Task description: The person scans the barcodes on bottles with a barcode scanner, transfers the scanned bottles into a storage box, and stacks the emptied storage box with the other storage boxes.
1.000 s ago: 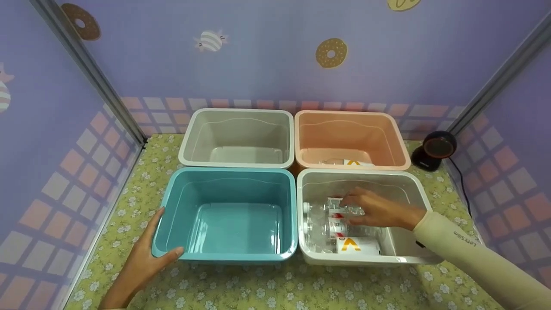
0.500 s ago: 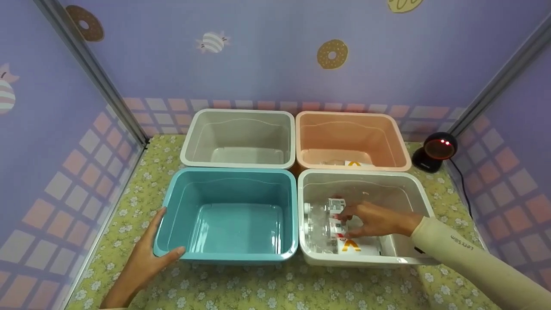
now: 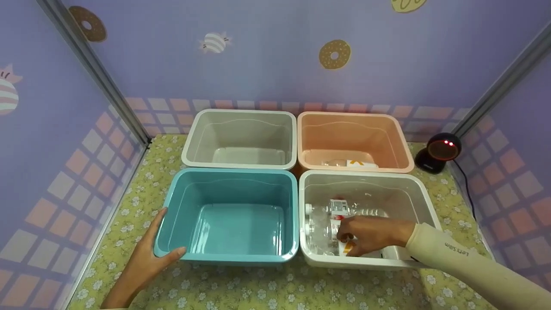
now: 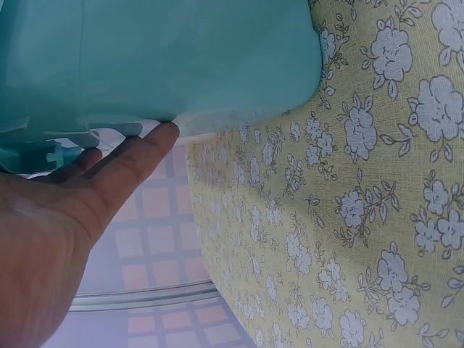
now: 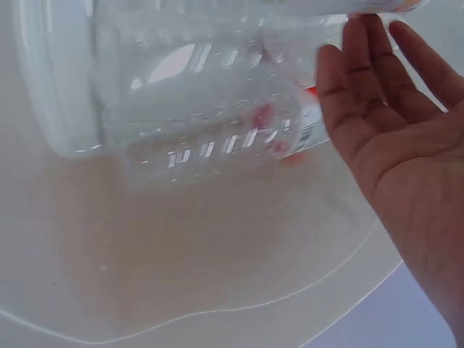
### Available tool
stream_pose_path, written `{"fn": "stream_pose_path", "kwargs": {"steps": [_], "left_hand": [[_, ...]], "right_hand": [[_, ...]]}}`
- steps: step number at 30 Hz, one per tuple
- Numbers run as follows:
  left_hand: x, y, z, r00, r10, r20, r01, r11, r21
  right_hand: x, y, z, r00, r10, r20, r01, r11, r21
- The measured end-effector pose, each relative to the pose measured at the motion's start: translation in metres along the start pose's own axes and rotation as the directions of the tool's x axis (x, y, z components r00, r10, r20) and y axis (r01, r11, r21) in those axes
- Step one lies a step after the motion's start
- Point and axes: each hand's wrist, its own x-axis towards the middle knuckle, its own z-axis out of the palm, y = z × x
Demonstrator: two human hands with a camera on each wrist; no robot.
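– While our left hand (image 3: 144, 254) stays logged first, what's it on?
– Blue bin (image 3: 234, 257), front left. Thumb's on the near rim by the corner, fingers stretched out along the outer left side. No curl, so we call it resting.
– Right hand (image 3: 374, 234)?
– Reaching down into the white bin (image 3: 366, 173), front right, well apart from the left one. Fingers bent over the front bottle (image 3: 347, 248), tips touching it. Whether they pinch, we can't tell: the back of the hand hides it in the head view, and the right wrist view cuts it off.
– Where are the bottles?
– Clear, lying on their sides in the white bin, white caps (image 3: 308, 209) toward the blue one. We see the front bottle with its orange mark partly covered, and two labels, red and white, on the middle bottle (image 3: 335, 229) and rear bottle (image 3: 338, 206).
– Back row?
– Grey bin (image 3: 241, 165) left, orange bin (image 3: 357, 169) right, with another bottle (image 3: 361, 164) on its side in there. Black device (image 3: 443, 150) beside it, two red lights. All on flowered cloth (image 3: 215, 288).
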Motion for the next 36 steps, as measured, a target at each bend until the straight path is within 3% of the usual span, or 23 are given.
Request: {"fn": "stream_pose_path", "kwargs": {"steps": [10, 14, 23, 31, 36], "left_hand": [[-0.001, -0.002, 0.000, 1.000, -0.018, 0.001, 0.018, 1.000, 0.024], [-0.001, -0.001, 0.000, 1.000, -0.014, -0.002, 0.014, 1.000, 0.024], [-0.001, 0.000, 0.000, 1.000, -0.009, 0.010, 0.009, 1.000, -0.003], [-0.001, -0.001, 0.001, 1.000, -0.001, 0.004, 0.001, 1.000, -0.018], [-0.001, -0.002, 0.001, 1.000, 0.002, 0.001, -0.002, 1.000, -0.023]], "right_hand": [[0.010, -0.009, 0.003, 0.991, 0.119, 0.066, -0.113, 0.990, -0.081], [0.014, -0.014, 0.002, 0.984, 0.166, 0.058, -0.157, 0.979, -0.132], [0.019, -0.022, 0.003, 0.993, 0.118, 0.024, -0.111, 0.971, -0.212], [0.017, -0.026, 0.002, 0.987, 0.158, 0.021, -0.148, 0.957, -0.250], [0.015, -0.024, 0.001, 0.984, 0.177, 0.014, -0.169, 0.960, -0.222]]}}
